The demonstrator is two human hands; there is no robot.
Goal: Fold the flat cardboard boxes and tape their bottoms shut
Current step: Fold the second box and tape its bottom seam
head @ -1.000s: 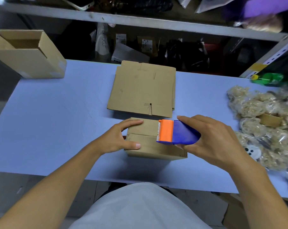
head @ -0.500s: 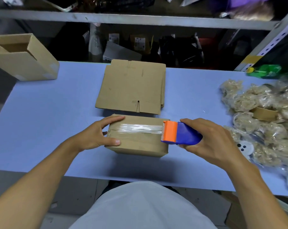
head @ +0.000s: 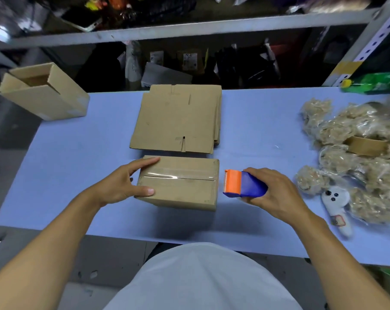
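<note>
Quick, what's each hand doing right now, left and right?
Left hand: open, fingers straight, steadying the taped box.
Right hand: gripping the tape dispenser, just clear of the box.

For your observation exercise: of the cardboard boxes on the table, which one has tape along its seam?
The folded box under the left hand; the flat stack behind it and the open box far left show none.
</note>
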